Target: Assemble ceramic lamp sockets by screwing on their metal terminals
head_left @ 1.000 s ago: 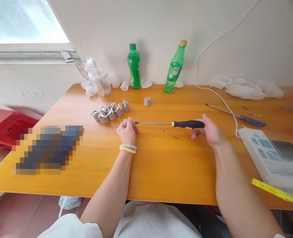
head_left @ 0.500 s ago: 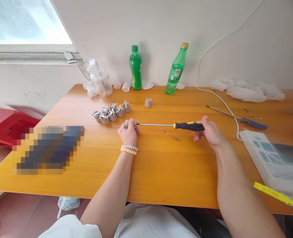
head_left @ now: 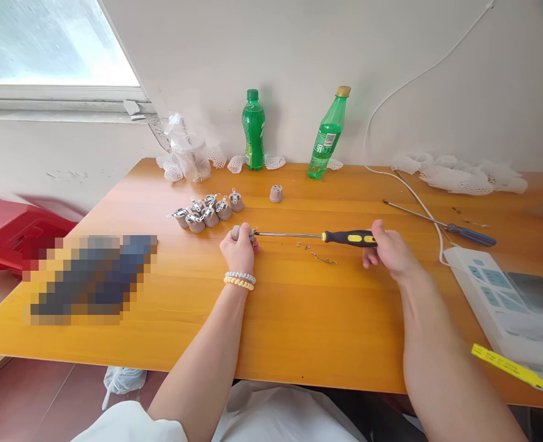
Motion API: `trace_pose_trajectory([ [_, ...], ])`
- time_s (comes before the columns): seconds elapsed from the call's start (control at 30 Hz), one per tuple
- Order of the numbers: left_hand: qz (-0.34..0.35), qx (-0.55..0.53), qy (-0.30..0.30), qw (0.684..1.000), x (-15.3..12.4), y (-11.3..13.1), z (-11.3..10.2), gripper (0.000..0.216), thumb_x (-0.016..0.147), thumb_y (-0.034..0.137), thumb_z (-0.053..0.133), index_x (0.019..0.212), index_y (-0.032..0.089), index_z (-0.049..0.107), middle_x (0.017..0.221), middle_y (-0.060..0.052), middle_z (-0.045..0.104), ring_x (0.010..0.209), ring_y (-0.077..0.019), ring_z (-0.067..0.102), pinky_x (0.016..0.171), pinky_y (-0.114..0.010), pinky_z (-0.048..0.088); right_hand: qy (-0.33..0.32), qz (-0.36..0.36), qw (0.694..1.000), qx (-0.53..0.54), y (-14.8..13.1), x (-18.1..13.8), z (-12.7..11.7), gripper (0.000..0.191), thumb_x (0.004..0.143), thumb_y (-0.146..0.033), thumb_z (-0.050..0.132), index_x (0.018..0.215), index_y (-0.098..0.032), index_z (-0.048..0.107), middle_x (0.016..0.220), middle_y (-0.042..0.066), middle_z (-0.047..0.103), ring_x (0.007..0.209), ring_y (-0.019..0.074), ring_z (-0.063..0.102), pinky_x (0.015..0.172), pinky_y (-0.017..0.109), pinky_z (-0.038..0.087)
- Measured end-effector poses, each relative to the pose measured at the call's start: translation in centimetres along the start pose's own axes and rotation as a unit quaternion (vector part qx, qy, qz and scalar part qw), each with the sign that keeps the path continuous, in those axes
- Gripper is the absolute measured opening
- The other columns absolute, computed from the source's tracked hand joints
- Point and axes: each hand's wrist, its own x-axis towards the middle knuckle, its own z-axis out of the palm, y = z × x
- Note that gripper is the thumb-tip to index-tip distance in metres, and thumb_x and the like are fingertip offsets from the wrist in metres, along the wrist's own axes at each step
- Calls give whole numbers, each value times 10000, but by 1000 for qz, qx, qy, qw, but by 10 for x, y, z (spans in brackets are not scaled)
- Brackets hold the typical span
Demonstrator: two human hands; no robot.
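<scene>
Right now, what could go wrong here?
The black-and-yellow screwdriver might slip at the beige piece and jab the left hand holding it. Loose metal bits on the table could be brushed aside. The tilted green bottle by the wall might topple if knocked.

Left hand (head_left: 238,252) curled, right hand (head_left: 391,248) thumb-up

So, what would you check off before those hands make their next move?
1. Left hand grips the beige cylindrical part: ok.
2. Right hand holds the black-and-yellow screwdriver near its handle's end: ok.
3. Screwdriver tip seated in a screw slot: cannot tell, too small and partly hidden.
4. Small metal pieces contained: not ok, loose on the table.
5. Gold-capped green bottle upright: not ok, tilted.
</scene>
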Motion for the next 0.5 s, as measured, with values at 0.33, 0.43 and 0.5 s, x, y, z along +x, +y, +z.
trace_pose_trajectory([
  [0.33,0,0,3,1000,0,0,0,288,673,402,617,580,169,477,541,16,488,463,-114,509,420,-265,489,-62,-38,991,114,-1,-1,0,238,857,-482,500,893,-248,472,373,-68,459,365,166,515,448,277,395],
  [0.43,-2,2,5,1000,0,-1,0,287,670,397,622,578,168,476,537,19,484,463,-113,508,419,-265,490,-12,-26,999,28,1,0,0,429,852,-626,426,758,-214,500,314,-63,359,321,153,472,415,278,369],
  [0.5,1,0,2,1000,1,-1,0,287,673,395,623,580,167,475,543,18,487,465,-112,507,419,-264,489,-9,-12,1000,4,1,1,0,522,845,-679,361,696,-201,508,315,-30,382,339,161,490,416,289,370],
])
